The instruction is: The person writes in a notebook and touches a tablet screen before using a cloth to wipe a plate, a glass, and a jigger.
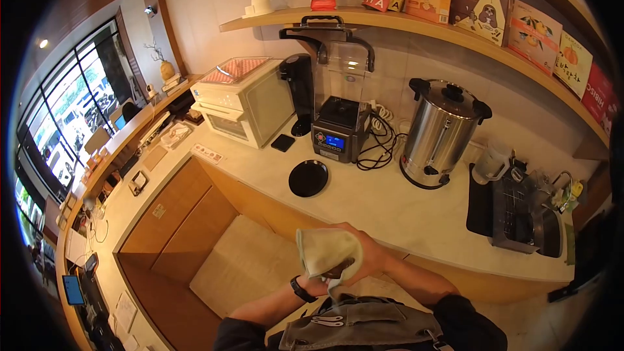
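A café bench crowded with appliances: both hands, left hand and right hand, clasp a pale cloth; loosely gripped, it may drop.

Bare counter lies at twelve o'clock from the hands, open for a reach between the black round lid at eleven and the drying rack at two. Further back the blender, its tangled cords and the steel urn block the wall side (the shelf overhangs them). At nine o'clock the floor between counters stands open.
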